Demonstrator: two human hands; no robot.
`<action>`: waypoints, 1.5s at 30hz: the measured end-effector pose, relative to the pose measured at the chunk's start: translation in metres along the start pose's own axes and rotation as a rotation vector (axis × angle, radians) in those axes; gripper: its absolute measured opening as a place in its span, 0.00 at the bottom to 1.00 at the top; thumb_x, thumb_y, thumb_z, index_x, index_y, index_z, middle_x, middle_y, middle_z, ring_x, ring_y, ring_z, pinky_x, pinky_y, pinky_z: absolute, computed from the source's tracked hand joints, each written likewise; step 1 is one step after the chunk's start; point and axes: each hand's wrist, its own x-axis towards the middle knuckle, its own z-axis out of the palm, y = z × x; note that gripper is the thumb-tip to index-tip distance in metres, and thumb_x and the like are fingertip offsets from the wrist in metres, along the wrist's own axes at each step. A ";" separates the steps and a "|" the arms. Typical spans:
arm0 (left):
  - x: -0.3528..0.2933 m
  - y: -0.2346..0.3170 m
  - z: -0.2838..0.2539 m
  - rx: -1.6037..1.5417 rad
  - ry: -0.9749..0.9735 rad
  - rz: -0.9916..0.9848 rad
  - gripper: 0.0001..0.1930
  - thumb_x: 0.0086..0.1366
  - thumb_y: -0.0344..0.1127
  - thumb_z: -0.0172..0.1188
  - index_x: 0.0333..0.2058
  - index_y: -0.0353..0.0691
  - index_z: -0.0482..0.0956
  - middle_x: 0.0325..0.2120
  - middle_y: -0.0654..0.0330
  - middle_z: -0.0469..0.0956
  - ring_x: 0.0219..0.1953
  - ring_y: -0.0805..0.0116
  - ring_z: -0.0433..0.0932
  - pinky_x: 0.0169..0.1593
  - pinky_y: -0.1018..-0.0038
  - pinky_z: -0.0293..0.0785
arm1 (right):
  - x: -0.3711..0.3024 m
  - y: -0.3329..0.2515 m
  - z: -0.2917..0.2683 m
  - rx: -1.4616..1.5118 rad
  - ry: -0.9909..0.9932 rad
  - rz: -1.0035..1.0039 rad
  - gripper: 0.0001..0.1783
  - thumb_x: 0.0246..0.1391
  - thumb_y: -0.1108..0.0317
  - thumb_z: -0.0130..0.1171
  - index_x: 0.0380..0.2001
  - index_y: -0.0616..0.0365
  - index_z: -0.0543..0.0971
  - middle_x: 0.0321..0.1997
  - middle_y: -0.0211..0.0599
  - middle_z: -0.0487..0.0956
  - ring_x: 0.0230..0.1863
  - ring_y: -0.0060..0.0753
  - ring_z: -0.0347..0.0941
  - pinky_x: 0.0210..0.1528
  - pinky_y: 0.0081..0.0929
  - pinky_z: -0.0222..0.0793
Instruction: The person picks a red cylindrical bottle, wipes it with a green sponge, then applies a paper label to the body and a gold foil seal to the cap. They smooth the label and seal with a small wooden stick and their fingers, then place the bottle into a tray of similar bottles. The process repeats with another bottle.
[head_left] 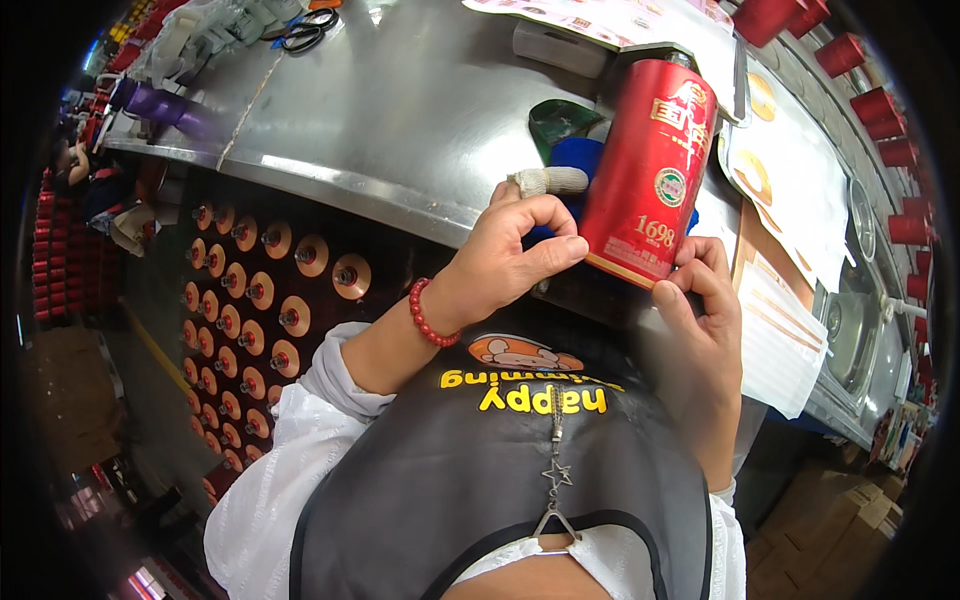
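A red bottle [640, 165] with gold lettering and a small round green-and-white emblem lies tilted in front of me, its dark neck pointing away. My left hand [515, 245] is closed at the lower left edge of the bottle, with the thumb against it. A whitish cloth sleeve [550, 181] covers one of its fingers. At the lower right corner of the base, my right hand [705, 310] pinches the bottle between thumb and forefinger. Blue cloth [577, 158] shows beneath and beside the bottle, next to a dark green piece [562, 124]. The bottle's underside is hidden.
The metal table [400, 110] carries black-handled scissors [306, 31] and a purple bottle [155, 103] at the far left. Printed sheets [785, 180] lie on the right. Below the table's left edge stand several bottles with copper-coloured tops [311, 256]. Red containers [880, 112] line the right.
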 end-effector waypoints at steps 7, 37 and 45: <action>0.000 -0.014 0.002 0.105 0.115 0.246 0.10 0.65 0.41 0.64 0.32 0.42 0.79 0.41 0.60 0.79 0.48 0.62 0.68 0.63 0.61 0.53 | 0.000 -0.002 0.000 -0.012 -0.017 0.033 0.16 0.56 0.64 0.67 0.24 0.61 0.73 0.43 0.36 0.65 0.49 0.32 0.62 0.54 0.27 0.59; -0.009 -0.002 0.006 1.137 0.284 1.189 0.15 0.62 0.39 0.64 0.48 0.59 0.84 0.43 0.76 0.85 0.59 0.72 0.70 0.74 0.52 0.44 | 0.005 0.007 -0.012 0.099 -0.174 -0.016 0.15 0.63 0.61 0.62 0.29 0.60 0.73 0.43 0.35 0.64 0.49 0.31 0.60 0.56 0.25 0.59; 0.013 0.024 0.033 1.066 -0.002 1.126 0.21 0.55 0.33 0.71 0.49 0.57 0.83 0.47 0.66 0.79 0.58 0.63 0.71 0.72 0.47 0.52 | 0.003 0.017 -0.012 0.180 -0.156 -0.097 0.12 0.64 0.64 0.60 0.30 0.61 0.74 0.42 0.35 0.64 0.48 0.31 0.61 0.53 0.25 0.60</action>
